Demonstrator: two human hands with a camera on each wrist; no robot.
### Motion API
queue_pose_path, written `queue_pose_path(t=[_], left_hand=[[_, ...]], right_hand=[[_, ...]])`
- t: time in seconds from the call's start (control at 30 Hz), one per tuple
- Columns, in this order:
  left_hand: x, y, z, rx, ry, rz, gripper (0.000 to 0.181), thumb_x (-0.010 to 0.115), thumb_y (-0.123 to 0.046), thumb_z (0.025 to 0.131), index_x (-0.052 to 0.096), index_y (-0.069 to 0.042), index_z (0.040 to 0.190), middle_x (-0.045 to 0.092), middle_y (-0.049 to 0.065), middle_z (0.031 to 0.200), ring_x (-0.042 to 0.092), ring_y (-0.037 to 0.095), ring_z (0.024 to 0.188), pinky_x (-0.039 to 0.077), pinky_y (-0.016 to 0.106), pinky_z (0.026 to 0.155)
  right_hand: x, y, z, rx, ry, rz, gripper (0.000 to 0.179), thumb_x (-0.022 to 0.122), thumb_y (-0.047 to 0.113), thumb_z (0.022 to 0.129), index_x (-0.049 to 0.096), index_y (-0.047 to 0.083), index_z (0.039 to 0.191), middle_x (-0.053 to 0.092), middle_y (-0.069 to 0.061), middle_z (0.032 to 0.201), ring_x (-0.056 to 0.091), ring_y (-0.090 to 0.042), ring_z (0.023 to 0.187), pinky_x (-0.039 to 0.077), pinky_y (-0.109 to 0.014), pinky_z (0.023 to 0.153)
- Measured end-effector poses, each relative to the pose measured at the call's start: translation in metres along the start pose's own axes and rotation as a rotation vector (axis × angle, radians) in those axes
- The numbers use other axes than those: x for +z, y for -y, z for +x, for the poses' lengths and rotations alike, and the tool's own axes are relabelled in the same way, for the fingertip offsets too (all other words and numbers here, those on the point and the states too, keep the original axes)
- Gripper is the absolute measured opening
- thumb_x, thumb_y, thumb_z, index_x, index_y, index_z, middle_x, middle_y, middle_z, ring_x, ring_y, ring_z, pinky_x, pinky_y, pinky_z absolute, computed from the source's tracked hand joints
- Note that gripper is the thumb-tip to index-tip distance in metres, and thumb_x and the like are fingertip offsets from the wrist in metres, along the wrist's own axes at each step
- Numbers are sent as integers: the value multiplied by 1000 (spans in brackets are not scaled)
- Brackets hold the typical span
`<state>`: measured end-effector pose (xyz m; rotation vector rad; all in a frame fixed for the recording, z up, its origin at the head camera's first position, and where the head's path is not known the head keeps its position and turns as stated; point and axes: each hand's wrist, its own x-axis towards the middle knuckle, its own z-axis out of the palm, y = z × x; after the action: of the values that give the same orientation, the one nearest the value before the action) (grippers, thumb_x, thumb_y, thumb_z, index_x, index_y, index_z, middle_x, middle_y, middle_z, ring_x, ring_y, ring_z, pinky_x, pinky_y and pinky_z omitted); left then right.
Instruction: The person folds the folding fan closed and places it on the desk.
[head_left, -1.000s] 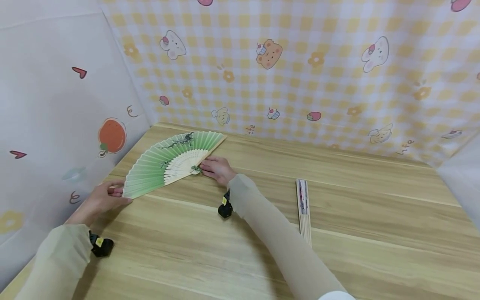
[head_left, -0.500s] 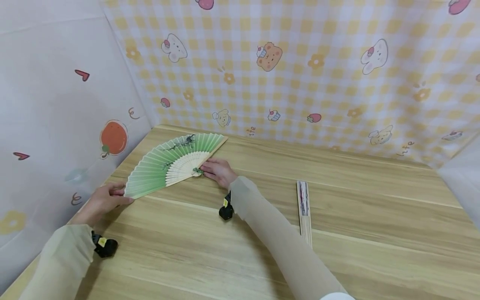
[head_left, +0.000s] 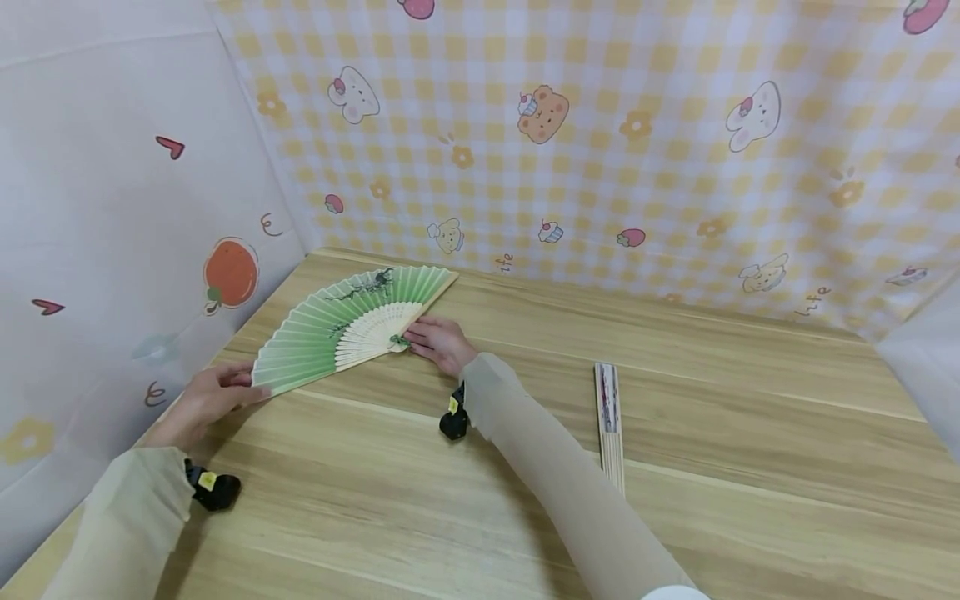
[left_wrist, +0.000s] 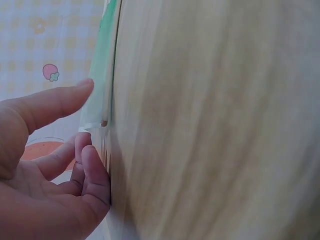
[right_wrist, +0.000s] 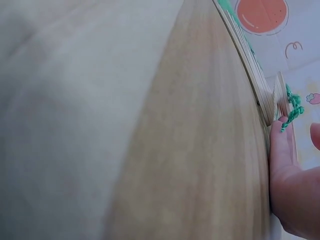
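A green folding fan (head_left: 307, 342) with pale slats and a dark branch print lies spread on the table's far left. At its left corner is my left hand (head_left: 206, 398), thumb extended over the edge. The left wrist view has that thumb close over the pale green fan end (left_wrist: 103, 75), the other fingers loosely bent beside it. My right hand (head_left: 444, 343) touches the fan near its pivot with nearly straight fingers. A green cord (right_wrist: 294, 106) hangs at the pivot by those fingertips in the right wrist view.
A closed fan (head_left: 609, 408) with a printed strip lies right of my right forearm, its lower end hidden by the sleeve. The wooden table (head_left: 750, 433) meets a checked cloth (head_left: 637, 167) at the back and a white cloth (head_left: 97, 208) on the left.
The left hand has shifted slightly right, its thumb now over the fan's corner. The right hand stays at the pivot. The whole head view has shifted a little.
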<state>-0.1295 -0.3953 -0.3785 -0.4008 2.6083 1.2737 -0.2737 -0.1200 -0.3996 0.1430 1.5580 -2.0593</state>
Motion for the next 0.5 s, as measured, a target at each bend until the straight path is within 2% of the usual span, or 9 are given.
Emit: queue_pose_path(t=[0.1, 0.23, 0.4, 0.5], left_hand=[[0, 1, 2, -16, 3, -33, 82, 60, -34, 83, 16, 11, 135, 31, 32, 127, 39, 37, 107, 45, 37, 81], [0, 0, 2, -14, 6, -70, 86, 58, -38, 83, 10, 10, 136, 22, 33, 134, 30, 42, 118, 34, 50, 95], [1, 0, 0, -5, 15, -111, 87, 57, -38, 85, 7, 9, 137, 19, 33, 136, 25, 42, 123, 32, 49, 97], [1, 0, 0, -16, 14, -140, 86, 57, -37, 85, 5, 7, 138, 19, 32, 137, 26, 39, 124, 37, 41, 95]], right_hand=[[0, 0, -1, -4, -5, 7, 39, 52, 2, 88, 44, -1, 126, 59, -15, 108, 56, -21, 100, 47, -28, 84], [0, 0, -2, -7, -14, 9, 38, 53, 2, 87, 45, -2, 124, 59, -16, 107, 57, -21, 99, 48, -28, 83], [1, 0, -4, 0, -19, 8, 40, 53, 0, 87, 44, -3, 125, 59, -17, 107, 58, -21, 98, 48, -27, 82], [1, 0, -4, 7, -22, 6, 41, 52, -1, 87, 43, -3, 126, 59, -18, 108, 57, -22, 99, 49, -28, 82]])
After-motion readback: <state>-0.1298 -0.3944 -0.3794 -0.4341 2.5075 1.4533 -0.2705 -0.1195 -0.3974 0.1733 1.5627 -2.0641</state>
